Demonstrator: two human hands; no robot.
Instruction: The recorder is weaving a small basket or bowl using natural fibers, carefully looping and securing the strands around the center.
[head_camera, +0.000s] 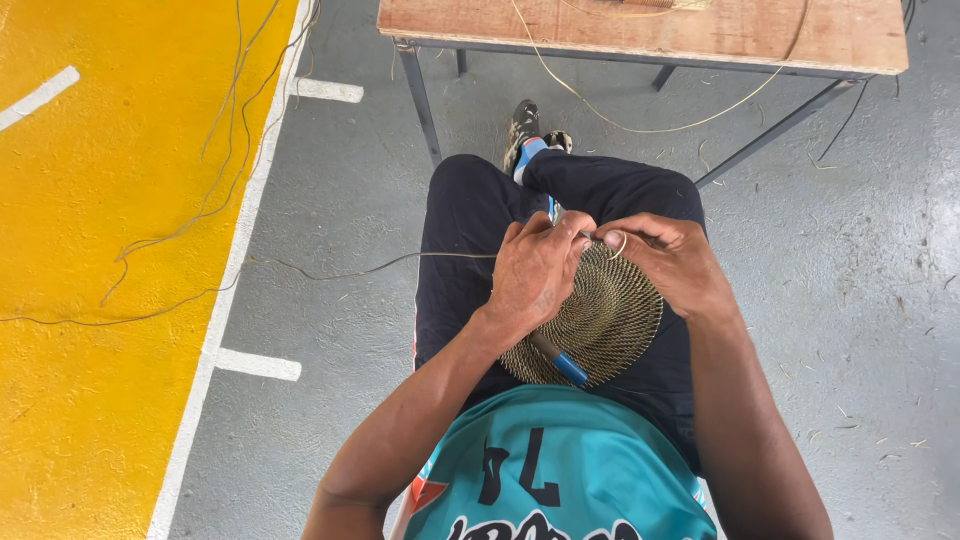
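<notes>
both hands grip the round woven disc (600, 315) on the lap: left hand (535, 272) clenched on its rim and a blue-handled tool (560, 362), right hand (672, 262) pinching the fibre strand (400, 262). most looks woven; the top edge seems unfinished.

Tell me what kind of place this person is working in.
Probably a sports hall or court used as a craft workspace. The grey concrete floor meets a yellow painted area edged with white lines, and a wooden table stands ahead, with long fibre strands trailing over the floor.
</notes>
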